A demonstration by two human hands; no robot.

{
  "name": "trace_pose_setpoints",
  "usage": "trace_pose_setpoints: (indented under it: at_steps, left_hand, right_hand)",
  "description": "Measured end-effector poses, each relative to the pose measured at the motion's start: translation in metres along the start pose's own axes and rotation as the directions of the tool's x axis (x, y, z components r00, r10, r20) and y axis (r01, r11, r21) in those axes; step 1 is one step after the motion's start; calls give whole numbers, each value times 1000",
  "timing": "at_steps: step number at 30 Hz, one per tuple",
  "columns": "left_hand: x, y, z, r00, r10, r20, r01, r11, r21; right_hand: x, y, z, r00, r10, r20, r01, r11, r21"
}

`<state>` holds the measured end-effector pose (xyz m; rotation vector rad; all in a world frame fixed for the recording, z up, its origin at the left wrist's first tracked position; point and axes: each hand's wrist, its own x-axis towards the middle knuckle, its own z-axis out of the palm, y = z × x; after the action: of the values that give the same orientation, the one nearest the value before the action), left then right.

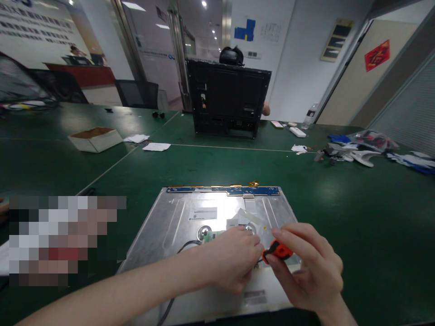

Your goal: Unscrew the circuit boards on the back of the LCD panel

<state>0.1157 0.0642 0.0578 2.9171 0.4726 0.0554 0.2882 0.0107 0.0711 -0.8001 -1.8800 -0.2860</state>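
Right-hand grip (311,260) holds orange handle (284,248) above silver panel (152,240), label (203,213) illegible.

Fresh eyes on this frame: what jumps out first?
Probably the orange-and-black tool in the right hand, held over the silvery metal panel on the green table. Then the large black panel standing upright across the table, and the red decoration at upper right.

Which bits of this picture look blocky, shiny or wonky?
In the head view, big square pixel blocks hide the lower left; pale glare patches show on the smooth dark-green tabletop, and the flat silver metal panel shines too; the tall beige door leans, perhaps from lens stretch.
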Motion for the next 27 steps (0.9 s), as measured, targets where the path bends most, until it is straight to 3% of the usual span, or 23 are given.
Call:
trace_pose_setpoints:
  at_steps: [9, 27]
  left_hand:
    - [1, 1, -2, 1000, -4, -28, 5, 999, 37]
    - [1, 0, -4, 998, -16, 56, 18, 999, -29]
  right_hand:
    - [2, -2, -3, 997, 25, 74, -29, 998, 56]
    - [6, -2, 2, 1000, 27, 11, -27, 999, 31]
